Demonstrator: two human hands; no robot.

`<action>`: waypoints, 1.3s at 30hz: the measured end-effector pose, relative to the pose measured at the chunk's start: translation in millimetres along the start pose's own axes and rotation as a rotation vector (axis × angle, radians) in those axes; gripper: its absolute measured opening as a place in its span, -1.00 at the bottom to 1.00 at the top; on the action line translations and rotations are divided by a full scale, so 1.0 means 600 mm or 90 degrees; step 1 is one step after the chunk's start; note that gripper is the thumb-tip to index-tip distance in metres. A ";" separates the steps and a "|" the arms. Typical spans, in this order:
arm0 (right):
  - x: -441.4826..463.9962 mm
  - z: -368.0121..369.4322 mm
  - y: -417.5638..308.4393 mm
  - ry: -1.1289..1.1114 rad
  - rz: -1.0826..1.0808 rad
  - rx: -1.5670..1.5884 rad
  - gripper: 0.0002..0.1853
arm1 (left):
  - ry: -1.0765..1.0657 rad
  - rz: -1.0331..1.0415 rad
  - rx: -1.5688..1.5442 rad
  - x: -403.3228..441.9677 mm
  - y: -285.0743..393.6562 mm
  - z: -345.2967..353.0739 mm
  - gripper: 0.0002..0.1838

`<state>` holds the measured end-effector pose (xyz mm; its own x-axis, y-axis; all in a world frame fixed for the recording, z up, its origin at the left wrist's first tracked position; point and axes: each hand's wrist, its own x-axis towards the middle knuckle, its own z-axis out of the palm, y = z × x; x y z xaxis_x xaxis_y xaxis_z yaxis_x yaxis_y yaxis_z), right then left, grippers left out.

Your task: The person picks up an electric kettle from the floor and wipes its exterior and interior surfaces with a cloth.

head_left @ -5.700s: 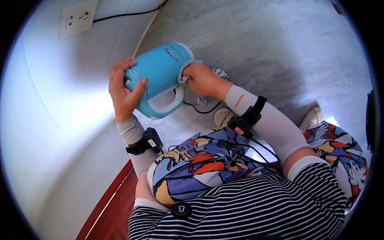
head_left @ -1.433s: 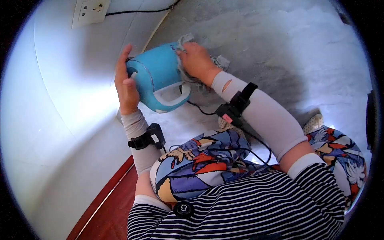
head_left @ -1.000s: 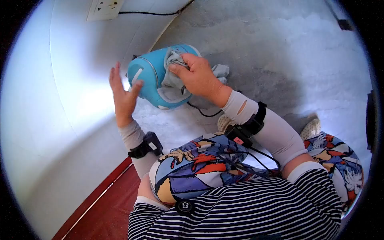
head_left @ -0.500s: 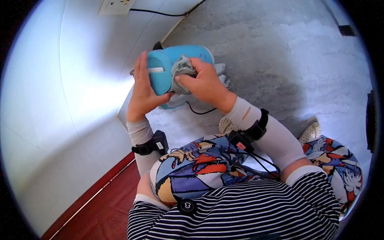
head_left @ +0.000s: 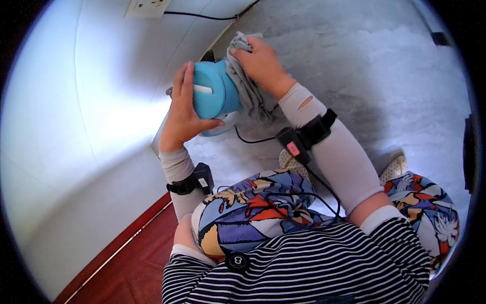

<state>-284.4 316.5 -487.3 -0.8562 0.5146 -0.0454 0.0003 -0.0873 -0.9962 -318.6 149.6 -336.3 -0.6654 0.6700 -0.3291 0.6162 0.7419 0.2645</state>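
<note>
A light blue kettle (head_left: 208, 96) with a white tab on its lid is tilted on its side, lid end toward the left. My left hand (head_left: 183, 112) is wrapped round the lid end, thumb below and fingers along the top. A grey cloth (head_left: 245, 83) hangs over the kettle's body, pinched at its upper end by my right hand (head_left: 263, 63). Most of the body and handle is hidden behind the cloth and my hands.
A white wall (head_left: 91, 152) with a power socket (head_left: 147, 7) and a black cable (head_left: 197, 16) stands at the left. Grey floor (head_left: 329, 66) extends to the right. Red flooring (head_left: 126, 258) lies at lower left. My shoes (head_left: 394, 167) and patterned trousers are below.
My left hand has left the kettle's side, opened, and come back onto its lid end. The kettle has turned its lid more toward me. My right hand has moved the cloth up along the body.
</note>
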 end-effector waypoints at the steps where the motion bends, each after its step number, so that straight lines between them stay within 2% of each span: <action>1: 0.001 -0.009 0.018 -0.062 0.013 0.028 -0.64 | 0.000 0.006 0.000 0.002 -0.001 -0.003 0.53; 2: -0.001 -0.009 0.037 -0.128 0.030 0.053 -0.62 | -0.008 0.003 0.042 0.002 -0.007 -0.007 0.53; 3: -0.011 -0.005 0.048 -0.127 0.032 0.050 -0.62 | -0.016 -0.003 0.083 -0.001 -0.009 -0.004 0.53; 5: -0.043 0.007 0.067 -0.048 -0.047 -0.025 -0.63 | -0.015 -0.020 0.089 -0.008 -0.006 0.003 0.48; 6: -0.053 0.009 0.075 -0.048 -0.048 -0.024 -0.63 | -0.006 -0.036 0.101 -0.007 -0.006 0.003 0.43; 7: -0.062 0.006 0.083 -0.034 0.009 0.023 -0.65 | -0.004 -0.036 0.103 -0.004 -0.001 0.007 0.43; 8: -0.072 0.000 0.076 -0.019 0.069 0.071 -0.66 | 0.048 -0.047 0.086 -0.001 0.010 0.017 0.31; 9: -0.082 -0.002 0.069 -0.017 0.073 0.070 -0.66 | 0.096 -0.056 0.067 0.002 0.013 0.026 0.20; 10: -0.091 -0.004 0.063 -0.032 0.036 0.070 -0.67 | 0.095 -0.052 0.065 0.005 0.008 0.034 0.20; 12: -0.091 -0.003 0.017 -0.046 -0.002 0.069 -0.67 | 0.210 -0.045 -0.012 0.013 -0.007 0.048 0.03; 14: -0.094 0.011 -0.029 -0.072 -0.126 0.098 -0.66 | 0.224 -0.047 -0.026 0.012 -0.005 0.045 -0.03; 15: -0.094 0.014 -0.024 -0.073 -0.124 0.100 -0.66 | 0.242 -0.048 -0.039 0.010 -0.002 0.041 -0.09; 17: -0.073 0.021 -0.009 -0.070 -0.069 0.085 -0.64 | 0.240 -0.002 -0.011 0.008 -0.008 0.032 -0.10; 18: -0.063 0.007 -0.004 -0.099 0.086 0.013 -0.65 | 0.236 0.044 0.014 0.009 -0.010 0.028 -0.10; 19: -0.057 0.000 0.022 -0.097 0.084 0.014 -0.65 | 0.237 0.045 0.015 0.008 -0.008 0.026 -0.10; 21: -0.047 -0.006 0.068 -0.110 0.177 0.086 -0.70 | 0.238 0.058 0.010 0.007 -0.003 0.024 -0.13; 22: -0.056 -0.010 0.070 -0.131 0.121 0.010 -0.69 | 0.239 0.061 0.009 0.011 -0.004 0.023 -0.13; 23: -0.064 -0.011 0.046 -0.132 0.125 0.008 -0.69 | 0.239 0.060 -0.002 0.010 -0.007 0.025 -0.12; 25: -0.081 0.005 -0.014 -0.168 -0.105 0.061 -0.70 | 0.230 0.050 -0.011 0.000 -0.013 0.031 -0.11; 27: -0.082 0.016 -0.038 -0.168 -0.074 0.084 -0.69 | 0.238 0.052 -0.025 -0.001 -0.018 0.025 -0.10; 29: -0.066 0.016 -0.020 -0.138 0.025 0.058 -0.69 | 0.233 0.066 -0.013 -0.001 -0.016 0.020 -0.10; 30: -0.050 0.018 0.010 -0.137 0.024 0.056 -0.69 | 0.228 0.080 -0.005 0.001 -0.014 0.021 -0.10; 32: -0.020 0.016 0.049 -0.162 0.196 0.157 -0.69 | 0.224 0.072 -0.006 0.000 -0.008 0.019 -0.10; 33: -0.018 0.014 0.044 -0.161 0.195 0.157 -0.69 | 0.218 0.063 -0.005 0.001 -0.007 0.018 -0.10; 35: -0.022 0.016 0.031 -0.204 0.010 0.045 -0.71 | 0.217 0.064 -0.004 0.003 -0.010 0.018 -0.11; 39: -0.032 0.027 0.027 -0.182 0.019 0.123 -0.73 | 0.219 0.065 -0.009 0.001 -0.010 0.018 -0.11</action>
<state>-276.2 291.1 -501.2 -0.9675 0.2516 -0.0248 -0.0463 -0.2728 -0.9610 -318.0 145.3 -347.8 -0.7053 0.7085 0.0229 0.6822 0.6697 0.2935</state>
